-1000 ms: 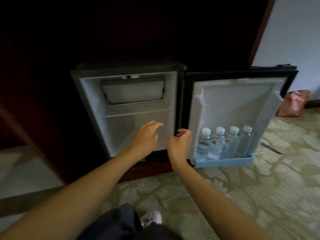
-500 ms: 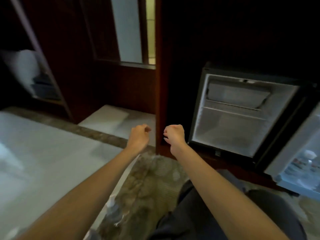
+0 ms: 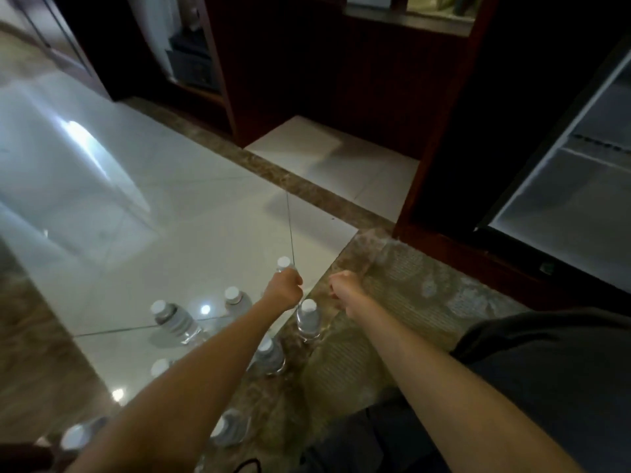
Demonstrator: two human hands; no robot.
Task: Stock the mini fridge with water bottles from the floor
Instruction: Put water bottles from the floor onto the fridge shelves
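Swinging left since half a second ago, the view has pushed the mini fridge (image 3: 580, 206) out to three o'clock, where the frame cuts off all but its pale lining and a shelf edge, and bottles on the floor have come into sight. At seven o'clock a blurred bottle (image 3: 75, 436) is half hidden by the left forearm. Glossy white tile (image 3: 136, 233) with bright glare fills nine o'clock, and on it stands a ribbed bottle (image 3: 176, 320), clear with a white cap. Near centre the left hand (image 3: 283, 288) is curled, it seems, round the neck of a water bottle (image 3: 283, 262); only the cap shows above the knuckles. Just below, a carpet-edge bottle (image 3: 309, 320) stands upright where tile meets the patterned carpet (image 3: 409, 295). Beside it the right hand (image 3: 343, 290) is balled into an empty fist. Dark, smooth wood cabinet (image 3: 375, 80) spans twelve o'clock, its detail lost in shadow.
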